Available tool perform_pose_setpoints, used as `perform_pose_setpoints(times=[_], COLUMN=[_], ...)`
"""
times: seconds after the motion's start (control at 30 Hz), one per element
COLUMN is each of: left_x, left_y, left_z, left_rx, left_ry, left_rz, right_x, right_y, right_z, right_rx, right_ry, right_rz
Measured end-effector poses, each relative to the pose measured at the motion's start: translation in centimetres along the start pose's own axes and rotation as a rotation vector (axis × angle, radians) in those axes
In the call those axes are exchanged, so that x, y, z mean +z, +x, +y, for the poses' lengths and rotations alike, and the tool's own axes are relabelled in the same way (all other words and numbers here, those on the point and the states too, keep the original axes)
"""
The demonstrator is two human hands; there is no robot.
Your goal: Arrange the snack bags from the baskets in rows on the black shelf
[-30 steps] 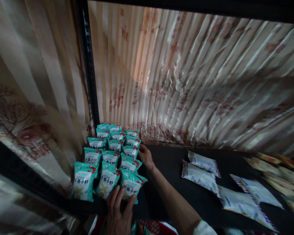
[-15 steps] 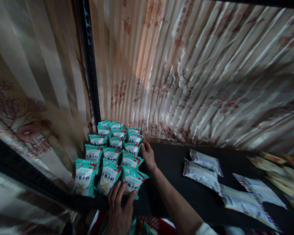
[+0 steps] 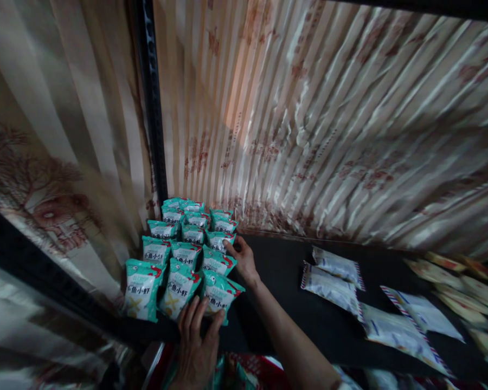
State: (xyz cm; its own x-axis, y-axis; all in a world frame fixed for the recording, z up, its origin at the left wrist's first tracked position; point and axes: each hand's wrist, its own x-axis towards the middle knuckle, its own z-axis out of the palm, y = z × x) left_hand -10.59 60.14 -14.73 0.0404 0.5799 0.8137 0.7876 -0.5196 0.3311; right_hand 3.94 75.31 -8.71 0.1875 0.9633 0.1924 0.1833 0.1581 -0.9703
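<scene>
Teal-and-white snack packets (image 3: 141,291) stand upright in three rough columns on the black shelf. My left hand (image 3: 197,338) is open at the front, its fingertips against the lower part of the front right packet (image 3: 218,292) and the edge of the front middle packet (image 3: 178,287). My right hand (image 3: 244,261) is at the right side of the right column, fingers apart. Its thumb touches the edge of a packet (image 3: 219,242) farther back, and I see nothing lifted in it.
White packets with striped edges (image 3: 331,287) lie flat on the black shelf (image 3: 280,281) to the right, with beige packets (image 3: 467,292) beyond. A dark metal post (image 3: 152,103) and wrinkled printed sheeting (image 3: 309,119) enclose the back. A red container (image 3: 264,371) is below the front edge.
My right hand has turned slightly, its thumb now extending across a packet's edge. My left hand stays at the front packets. The view has shifted a little.
</scene>
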Motion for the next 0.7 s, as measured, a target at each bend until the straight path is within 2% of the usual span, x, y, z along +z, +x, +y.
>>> perform_pose_setpoints(times=[0.17, 0.33, 0.4, 0.53, 0.6, 0.7], left_x=[-0.2, -0.4, -0.5, -0.7, -0.7, -0.9], left_y=[0.3, 0.1, 0.2, 0.3, 0.3, 0.4], left_z=[0.1, 0.0, -0.1, 0.0, 0.0, 0.0], left_rx=[0.0, 0.017, 0.03, 0.033, 0.033, 0.028], left_ry=[0.021, 0.039, 0.046, 0.036, 0.037, 0.036], left_rz=[-0.017, -0.049, -0.059, -0.035, -0.04, -0.061], right_x=[0.0, -1.2, -1.6, -1.7, -1.6, -1.5], right_y=[-0.7, -2.9, -4.2, -5.8, -5.9, -5.4], right_z=[1.5, 0.3, -0.5, -1.4, -1.6, -1.6], right_rx=[0.04, 0.015, -0.026, 0.005, 0.016, -0.044], right_ry=[-0.001, -0.037, -0.03, -0.034, -0.065, -0.15], right_rz=[0.055, 0.209, 0.157, -0.082, -0.098, -0.026])
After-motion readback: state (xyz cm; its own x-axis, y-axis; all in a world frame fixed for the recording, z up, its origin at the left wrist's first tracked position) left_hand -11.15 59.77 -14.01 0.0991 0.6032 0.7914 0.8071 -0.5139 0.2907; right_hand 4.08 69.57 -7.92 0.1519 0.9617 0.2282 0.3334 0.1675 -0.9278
